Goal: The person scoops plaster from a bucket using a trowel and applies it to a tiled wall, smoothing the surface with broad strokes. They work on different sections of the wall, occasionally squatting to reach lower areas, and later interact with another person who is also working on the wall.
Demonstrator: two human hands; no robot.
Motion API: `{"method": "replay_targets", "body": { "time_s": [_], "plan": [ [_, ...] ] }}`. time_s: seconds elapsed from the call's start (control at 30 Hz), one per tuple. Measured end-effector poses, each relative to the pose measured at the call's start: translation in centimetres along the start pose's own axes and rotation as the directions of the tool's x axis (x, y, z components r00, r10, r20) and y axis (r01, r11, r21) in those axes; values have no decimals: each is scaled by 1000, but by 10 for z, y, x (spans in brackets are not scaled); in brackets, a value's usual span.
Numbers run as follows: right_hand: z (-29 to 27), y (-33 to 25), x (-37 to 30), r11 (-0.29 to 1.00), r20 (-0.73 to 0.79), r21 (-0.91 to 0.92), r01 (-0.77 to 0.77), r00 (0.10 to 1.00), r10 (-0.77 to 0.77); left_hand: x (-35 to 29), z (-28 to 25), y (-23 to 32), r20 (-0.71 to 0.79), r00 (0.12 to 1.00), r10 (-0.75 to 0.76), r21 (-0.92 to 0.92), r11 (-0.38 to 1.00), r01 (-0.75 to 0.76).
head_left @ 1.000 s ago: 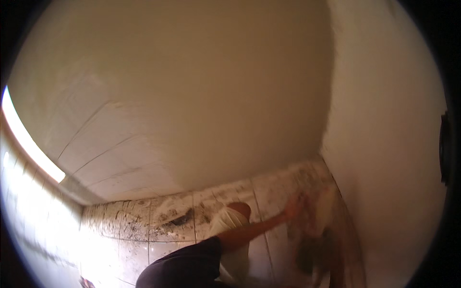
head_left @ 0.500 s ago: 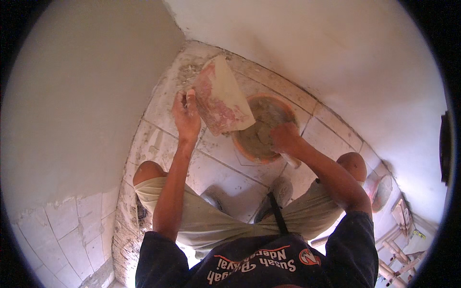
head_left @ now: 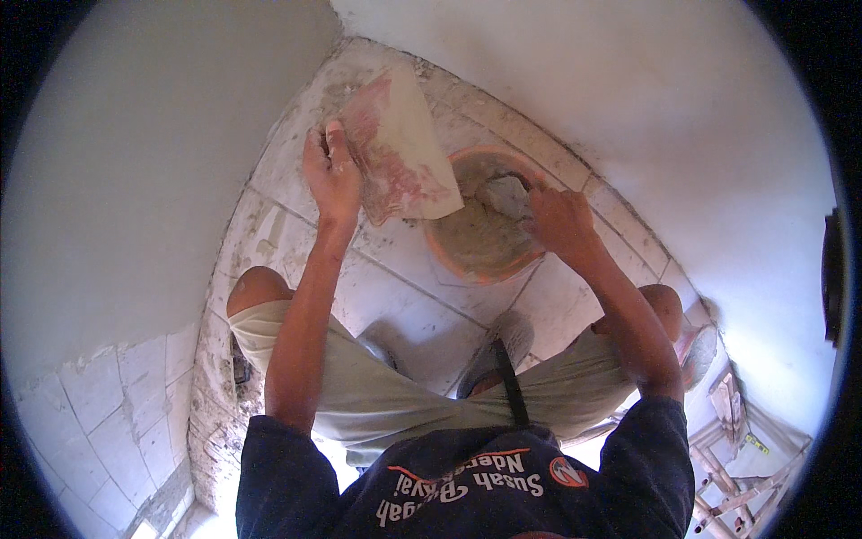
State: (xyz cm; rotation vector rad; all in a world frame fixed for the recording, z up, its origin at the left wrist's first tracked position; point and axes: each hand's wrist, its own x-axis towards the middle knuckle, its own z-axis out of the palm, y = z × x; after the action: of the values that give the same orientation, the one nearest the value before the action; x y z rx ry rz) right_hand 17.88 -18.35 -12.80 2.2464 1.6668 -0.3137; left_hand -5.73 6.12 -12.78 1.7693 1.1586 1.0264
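My left hand (head_left: 333,180) grips the left edge of a flat tile-like slab (head_left: 400,153), thumb on top, its face patchy red and pale cream. The slab is tilted, and its near right corner overlaps the rim of an orange bucket (head_left: 437,256). Grey wet mortar (head_left: 480,235) fills much of the bucket. My right hand (head_left: 561,220) is closed around a trowel, whose grey blade (head_left: 505,195) shows at the mortar's surface; the handle is hidden by the hand.
Pale, stained floor tiles (head_left: 422,296) lie between my spread knees. A plastered wall (head_left: 162,180) rises at the left, with tiles (head_left: 108,395) low on it, and another wall (head_left: 682,117) at the right. Beyond my right knee are a round container (head_left: 699,357) and wooden poles (head_left: 718,490).
My right hand has turned and moved up and right, bringing the trowel blade into sight in the mortar. The slab and left hand appear slightly higher and further left; the whole view has shifted.
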Motion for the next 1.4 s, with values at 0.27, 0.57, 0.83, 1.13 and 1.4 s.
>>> {"method": "replay_targets", "body": {
  "time_s": [0.27,0.57,0.83,1.13,1.4],
  "plan": [
    [-41,-25,-31,997,100,-62,56,994,-49,-2,-3,10,-26,999,29,53,998,-28],
    [-47,-61,-59,989,128,2,148,981,-147,-3,-2,21,-55,997,49,27,998,-48],
    [-20,-74,-63,972,88,104,210,972,-219,-5,4,20,-18,997,79,76,994,-78],
    [-18,-5,-45,924,223,375,79,960,-172,-5,9,23,-17,999,30,36,999,-29],
    [-30,66,-43,786,156,617,-20,983,-97,2,8,18,-61,995,84,36,996,-82]
  ]
}}
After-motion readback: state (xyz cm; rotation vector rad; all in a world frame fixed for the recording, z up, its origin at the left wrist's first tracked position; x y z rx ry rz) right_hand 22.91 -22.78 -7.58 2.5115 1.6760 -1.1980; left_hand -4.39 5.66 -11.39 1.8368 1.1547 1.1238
